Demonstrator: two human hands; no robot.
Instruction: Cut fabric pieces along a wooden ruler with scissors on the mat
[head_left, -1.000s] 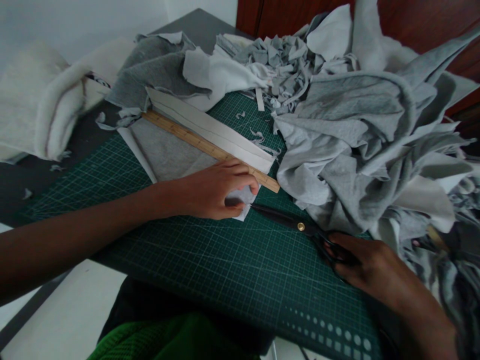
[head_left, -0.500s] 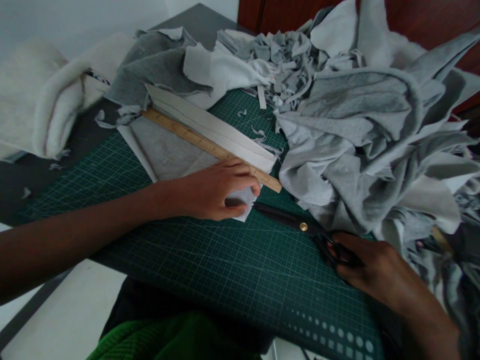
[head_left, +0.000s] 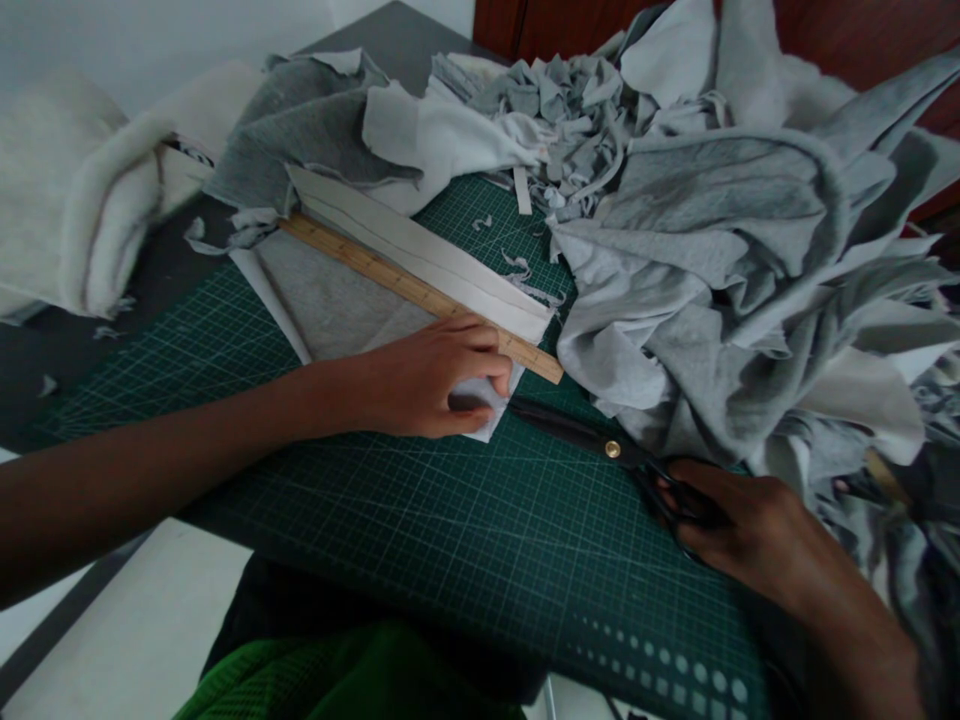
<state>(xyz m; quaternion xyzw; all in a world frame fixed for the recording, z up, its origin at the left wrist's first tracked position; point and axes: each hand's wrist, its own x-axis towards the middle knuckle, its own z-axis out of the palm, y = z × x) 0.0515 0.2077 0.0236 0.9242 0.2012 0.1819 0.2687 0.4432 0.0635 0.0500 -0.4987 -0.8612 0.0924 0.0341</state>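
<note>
Near the middle of the head view, my left hand (head_left: 446,375) grips and presses a light grey piece of fabric (head_left: 337,300) on the green cutting mat (head_left: 465,530). Its fingers are curled, with the thumb at the near corner of the cloth. A wooden ruler (head_left: 390,283) lies across the fabric, just beyond my knuckles. At right, my right hand (head_left: 757,525) is closed round the handles of black scissors (head_left: 574,430). Their blades look closed, and the tips point left at the fabric's right edge; whether they touch it I cannot tell.
Beyond the ruler lies a white strip with a drawn line (head_left: 420,255). A large heap of grey fabric (head_left: 720,260) crowds the right side. Small scraps (head_left: 577,120) pile up at the back, and cream fleece (head_left: 82,200) lies at left.
The scissors have shifted slightly right and away from me, and their tips now sit at the cloth's edge. My left hand holds nearly the same place on the fabric.
</note>
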